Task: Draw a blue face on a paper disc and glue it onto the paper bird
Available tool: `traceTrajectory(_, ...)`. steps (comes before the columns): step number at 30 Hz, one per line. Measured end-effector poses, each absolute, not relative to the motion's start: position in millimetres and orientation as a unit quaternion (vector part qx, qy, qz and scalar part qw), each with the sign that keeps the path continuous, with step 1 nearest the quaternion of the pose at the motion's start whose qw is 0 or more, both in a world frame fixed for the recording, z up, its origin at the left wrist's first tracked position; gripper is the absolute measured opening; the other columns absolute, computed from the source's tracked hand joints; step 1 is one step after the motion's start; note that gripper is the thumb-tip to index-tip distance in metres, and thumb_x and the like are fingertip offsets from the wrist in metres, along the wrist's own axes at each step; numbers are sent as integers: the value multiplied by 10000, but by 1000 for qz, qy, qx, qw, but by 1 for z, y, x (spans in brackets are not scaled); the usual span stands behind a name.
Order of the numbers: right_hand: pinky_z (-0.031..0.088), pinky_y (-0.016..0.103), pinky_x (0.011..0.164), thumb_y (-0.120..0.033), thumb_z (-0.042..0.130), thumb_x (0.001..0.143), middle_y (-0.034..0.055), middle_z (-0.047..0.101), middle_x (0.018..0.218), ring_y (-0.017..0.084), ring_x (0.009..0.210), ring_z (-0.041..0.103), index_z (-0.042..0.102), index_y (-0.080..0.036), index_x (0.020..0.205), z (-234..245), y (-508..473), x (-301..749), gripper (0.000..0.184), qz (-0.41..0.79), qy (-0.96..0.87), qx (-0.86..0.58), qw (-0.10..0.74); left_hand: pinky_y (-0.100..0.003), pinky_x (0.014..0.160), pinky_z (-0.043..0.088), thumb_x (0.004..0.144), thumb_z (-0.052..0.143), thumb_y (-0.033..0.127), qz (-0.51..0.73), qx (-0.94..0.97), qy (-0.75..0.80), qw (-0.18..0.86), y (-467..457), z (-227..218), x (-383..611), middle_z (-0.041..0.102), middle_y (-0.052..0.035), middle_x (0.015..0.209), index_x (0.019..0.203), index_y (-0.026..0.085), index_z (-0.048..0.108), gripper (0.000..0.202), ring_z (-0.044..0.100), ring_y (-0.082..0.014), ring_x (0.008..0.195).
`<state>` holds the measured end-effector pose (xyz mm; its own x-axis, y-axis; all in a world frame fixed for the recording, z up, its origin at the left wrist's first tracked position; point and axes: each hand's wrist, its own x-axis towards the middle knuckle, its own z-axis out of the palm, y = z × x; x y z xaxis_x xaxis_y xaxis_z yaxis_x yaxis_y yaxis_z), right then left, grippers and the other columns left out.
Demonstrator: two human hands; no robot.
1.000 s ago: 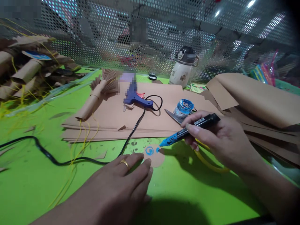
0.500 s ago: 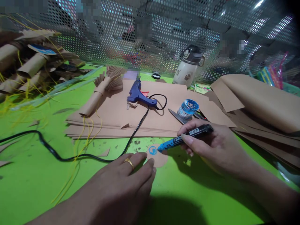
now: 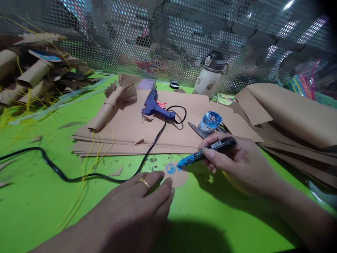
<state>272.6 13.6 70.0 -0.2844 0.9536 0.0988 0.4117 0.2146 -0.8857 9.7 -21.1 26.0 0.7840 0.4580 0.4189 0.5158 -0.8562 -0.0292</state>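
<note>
A small round piece of brown paper (image 3: 179, 180) lies flat on the green table (image 3: 126, 225), bearing a blue ring drawn with a mark inside it. My left hand (image 3: 142, 200), wearing a gold ring, rests with fingers stretched out and their tips on the paper's left edge. Between the thumb and fingers of my right hand (image 3: 237, 161) is a blue-and-black marker (image 3: 202, 154), its blue tip at the paper just right of the ring. A short blue mark shows by the tip, which partly covers it.
Behind the hands, a blue glue gun (image 3: 155, 109) lies on stacked brown paper (image 3: 126, 119) beside a rolled paper figure (image 3: 105, 109). Its black cord (image 3: 56, 172) crosses the table. A blue-stained jar (image 3: 210, 122), a scissor blade (image 3: 197, 130) and a bottle (image 3: 210, 75) stand or lie farther back.
The marker tip has stayed right of the blue ring, and a new short blue stroke shows there. My left hand keeps its place on the paper.
</note>
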Motion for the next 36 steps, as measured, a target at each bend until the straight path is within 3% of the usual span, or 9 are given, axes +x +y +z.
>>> traceTrajectory(8, 489, 233, 585, -207, 656, 954, -30, 630, 684, 114, 597, 579, 686, -197, 863, 68, 15, 275, 97, 390, -699, -491, 343, -437, 916, 628, 991, 473, 188, -148, -954, -260, 19, -22, 19, 3, 787, -42, 1218, 1224, 168, 663, 302, 722, -315, 1116)
traceTrajectory(12, 493, 235, 575, -207, 654, 944, -28, 635, 664, 117, 584, 585, 687, -190, 865, 71, 15, 274, 87, 382, -701, -495, 344, -432, 957, 611, 1017, 425, 159, -148, -955, -256, 33, -22, 17, 0, 785, -39, 1213, 1219, 162, 663, 312, 710, -303, 1120)
traceTrajectory(17, 501, 228, 550, -217, 672, 918, -31, 630, 630, 118, 553, 588, 686, -186, 846, 73, 16, 273, 79, 377, -696, -500, 353, -447, 924, 628, 1020, 443, 191, -150, -955, -254, 34, -22, 17, 2, 784, -31, 1233, 1212, 169, 672, 300, 719, -319, 1128)
traceTrajectory(23, 515, 232, 521, -261, 693, 921, -27, 645, 614, 127, 521, 601, 694, -186, 876, 74, 13, 271, 88, 393, -668, -509, 375, -427, 793, 655, 1018, 385, 150, -217, -938, -263, 54, -21, 24, 12, 821, -32, 1071, 1062, 166, 714, 332, 782, -292, 933)
traceTrajectory(36, 500, 246, 587, -216, 653, 949, -46, 626, 646, 111, 561, 577, 693, -193, 880, 67, 15, 273, 83, 380, -699, -493, 351, -427, 746, 632, 1010, 426, 154, -239, -930, -276, 52, -24, 25, 14, 819, -14, 1053, 1066, 187, 672, 255, 771, -299, 921)
